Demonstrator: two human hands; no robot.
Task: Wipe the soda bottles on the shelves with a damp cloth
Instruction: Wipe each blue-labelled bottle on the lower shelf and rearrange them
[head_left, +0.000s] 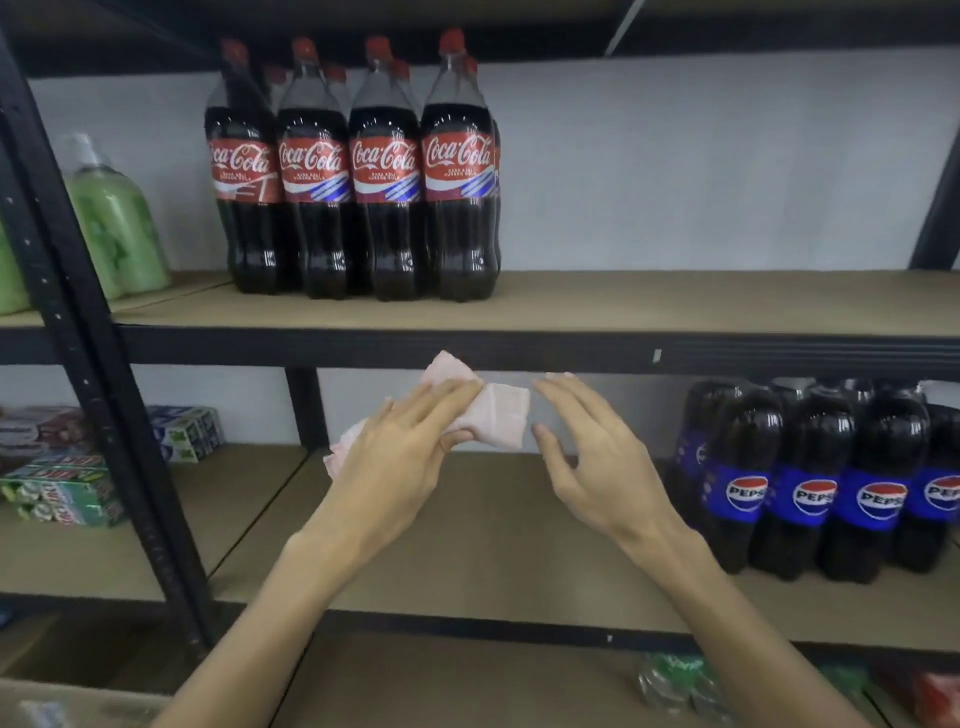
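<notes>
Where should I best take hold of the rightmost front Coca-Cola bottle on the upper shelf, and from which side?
With the empty right hand, probably grip the rightmost front Coca-Cola bottle at its narrow neck under the red cap, coming from the right. The upper shelf is bare there, while other bottles stand tight against its left and back.

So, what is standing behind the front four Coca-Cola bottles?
More cola bottles: their red caps and necks show between and above the front four. Their bodies are covered, so I cannot count them for sure.
</notes>
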